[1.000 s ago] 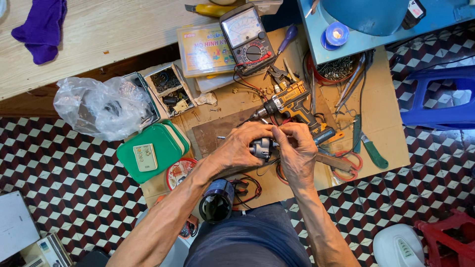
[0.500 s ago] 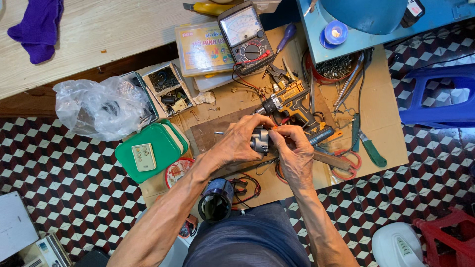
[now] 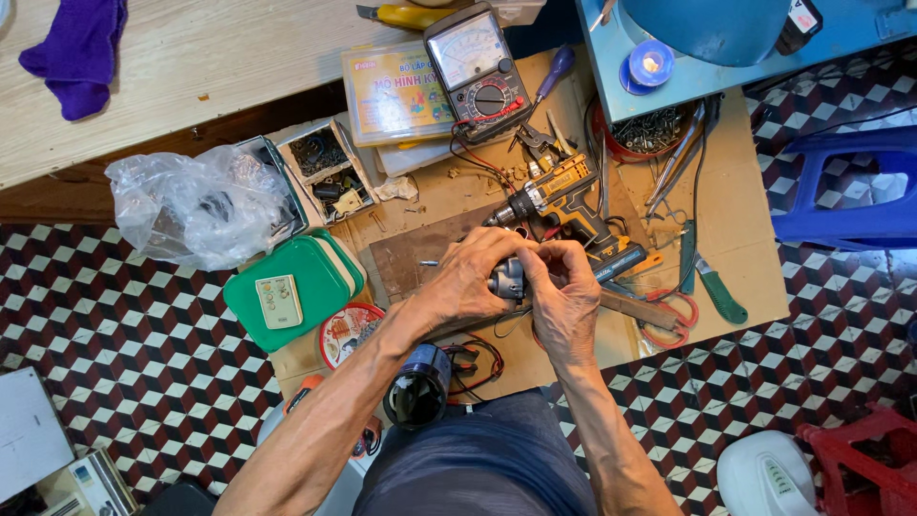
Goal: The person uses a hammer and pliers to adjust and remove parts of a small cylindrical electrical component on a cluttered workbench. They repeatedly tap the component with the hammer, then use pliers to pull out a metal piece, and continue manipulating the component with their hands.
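Over a low cardboard-covered work surface (image 3: 735,220), my left hand (image 3: 473,277) and my right hand (image 3: 564,296) meet around a small grey metal motor-like part (image 3: 506,277). Both hands grip it, the left from the left side, the right with fingers curled over its right end. Most of the part is hidden by my fingers. A dark wooden board (image 3: 411,258) lies under my hands. A yellow and black cordless drill (image 3: 564,201) lies just beyond them.
An analogue multimeter (image 3: 478,62) with red leads sits at the back. Green lidded boxes (image 3: 296,282), a clear plastic bag (image 3: 196,205), red-handled scissors (image 3: 669,320), a green-handled tool (image 3: 712,287), a dark cylindrical motor (image 3: 417,387), a blue stool (image 3: 845,191) and a purple cloth (image 3: 76,57) surround the surface.
My hands have shifted slightly toward the far side of the board while still holding the part. The right fingers have closed more over its end.
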